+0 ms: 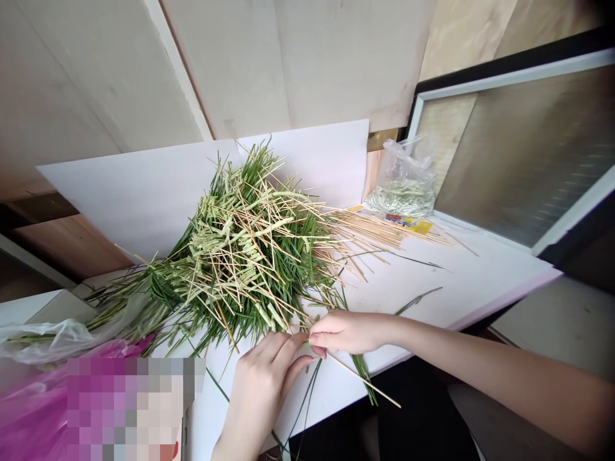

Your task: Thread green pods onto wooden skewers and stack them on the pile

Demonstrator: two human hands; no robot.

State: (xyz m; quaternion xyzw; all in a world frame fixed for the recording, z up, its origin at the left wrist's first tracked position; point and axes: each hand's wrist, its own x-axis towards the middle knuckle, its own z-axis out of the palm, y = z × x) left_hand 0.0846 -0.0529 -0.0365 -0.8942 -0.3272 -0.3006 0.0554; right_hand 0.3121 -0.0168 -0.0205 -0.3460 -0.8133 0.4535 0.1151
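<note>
My left hand (263,374) and my right hand (336,331) meet at the front edge of the white table. Both are closed, their fingertips close together around a small green bit of chives (306,344). From under my right fingers a thin wooden skewer (368,383) slants down to the right; its other end is hidden by the hands. A bunch of chive leaves (364,374) hangs over the table edge below my right wrist. Just beyond the hands rises a big heap of skewered chives (250,237), pale stems wound on sticks with dark green leaves.
Loose bare skewers (369,228) lie right of the heap. Behind them stands a clear plastic bag (406,186) with pale strands. A white board (144,186) leans at the back. A magenta bag (38,410) is at lower left; a framed pane (523,147) borders the right.
</note>
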